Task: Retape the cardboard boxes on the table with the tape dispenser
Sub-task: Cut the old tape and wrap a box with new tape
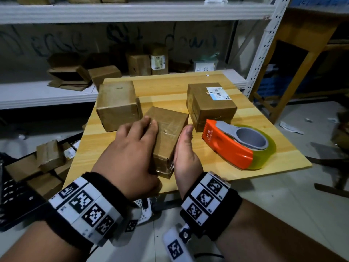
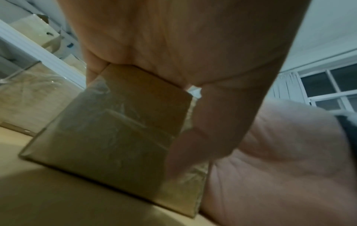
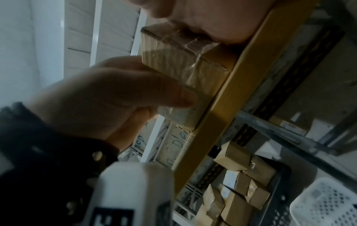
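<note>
A small taped cardboard box [image 1: 168,127] lies at the front middle of a wooden table [image 1: 94,148]. My left hand [image 1: 136,146] grips it, fingers spread over its top and left edge. In the right wrist view the left thumb [image 3: 173,94] presses on the box's near end [image 3: 173,61]. My right hand [image 1: 186,148] lies flat against the box's right side, thumb along the top edge; its fingers are hidden. In the left wrist view my palm [image 2: 183,45] covers the box top [image 2: 119,130], with the right hand [image 2: 280,168] beside it.
A larger plain box [image 1: 117,104] stands at the back left and a labelled box [image 1: 209,104] at the back right. An orange tape dispenser [image 1: 236,142] lies to the right. Behind is a shelf with boxes [image 1: 139,63]; more boxes [image 1: 49,156] lie on the floor at left.
</note>
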A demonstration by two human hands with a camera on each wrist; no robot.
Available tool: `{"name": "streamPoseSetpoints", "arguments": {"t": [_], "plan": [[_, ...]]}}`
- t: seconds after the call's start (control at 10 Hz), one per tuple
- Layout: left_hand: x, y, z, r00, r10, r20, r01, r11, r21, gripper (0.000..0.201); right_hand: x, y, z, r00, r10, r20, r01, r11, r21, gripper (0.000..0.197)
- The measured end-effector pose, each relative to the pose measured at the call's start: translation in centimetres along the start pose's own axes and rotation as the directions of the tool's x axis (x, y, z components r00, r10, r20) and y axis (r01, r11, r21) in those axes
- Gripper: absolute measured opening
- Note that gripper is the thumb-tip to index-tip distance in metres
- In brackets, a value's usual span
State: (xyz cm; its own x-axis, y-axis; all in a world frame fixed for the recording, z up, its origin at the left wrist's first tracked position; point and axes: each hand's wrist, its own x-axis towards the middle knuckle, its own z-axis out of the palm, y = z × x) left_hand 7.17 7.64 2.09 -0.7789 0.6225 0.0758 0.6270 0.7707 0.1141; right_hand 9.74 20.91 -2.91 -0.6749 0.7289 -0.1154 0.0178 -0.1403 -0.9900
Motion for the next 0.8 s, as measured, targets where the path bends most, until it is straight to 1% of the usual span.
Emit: {"name": "streamPoseSetpoints", "arguments": {"t": [0.1, 0.2, 0.3, 0.4, 0.5, 0.6, 0.7, 0.8], "plan": [[-0.2, 0.0, -0.5, 0.998, -0.019, 0.051, 0.022, 0.998, -0.058, 0.128, 0.3, 0.7, 0.9, 0.945, 0.22, 0.242, -0.229, 0.974, 0.007, 0.15], [-0.7, -0.7, -1.5, 0.996, -0.018, 0.082, 0.039, 0.964, -0.264, 0.111, 0.0, -1.7, 0.1, 0.939, 0.301, 0.165, -0.282, 0.95, -0.131, 0.113], [-0.5, -2.7, -1.4, 0.974, -0.225, 0.029, 0.146, 0.522, -0.84, 0.059, -0.5, -2.4, -1.2, 0.939, 0.317, 0.137, -0.307, 0.948, -0.087, 0.078], [0.4, -3.8, -0.2, 0.902, -0.425, 0.077, 0.165, 0.175, -0.971, 0.063, -1.1, -1.7, -1.3, 0.969, 0.208, 0.132, -0.207, 0.978, -0.023, 0.055], [0.4, -2.4, 0.2, 0.889, -0.369, 0.271, 0.267, -0.062, -0.962, 0.063, -1.3, -1.6, -1.3, 0.972, 0.156, 0.176, -0.156, 0.988, -0.015, 0.055], [0.4, -1.0, -0.1, 0.868, -0.277, 0.412, 0.324, -0.313, -0.893, 0.046, -0.1, -1.5, -1.3, 0.964, 0.191, 0.186, -0.192, 0.981, -0.014, 0.085], [0.8, -0.5, 0.1, 0.895, -0.214, 0.392, 0.299, -0.363, -0.882, 0.055, 1.0, -1.1, -1.4, 0.945, 0.2, 0.26, -0.19, 0.98, -0.063, 0.11], [0.7, 0.7, 0.2, 0.918, -0.229, 0.324, 0.246, -0.314, -0.917, 0.047, 0.3, -2.4, -1.6, 0.945, 0.146, 0.292, -0.144, 0.989, -0.03, 0.098]]}}
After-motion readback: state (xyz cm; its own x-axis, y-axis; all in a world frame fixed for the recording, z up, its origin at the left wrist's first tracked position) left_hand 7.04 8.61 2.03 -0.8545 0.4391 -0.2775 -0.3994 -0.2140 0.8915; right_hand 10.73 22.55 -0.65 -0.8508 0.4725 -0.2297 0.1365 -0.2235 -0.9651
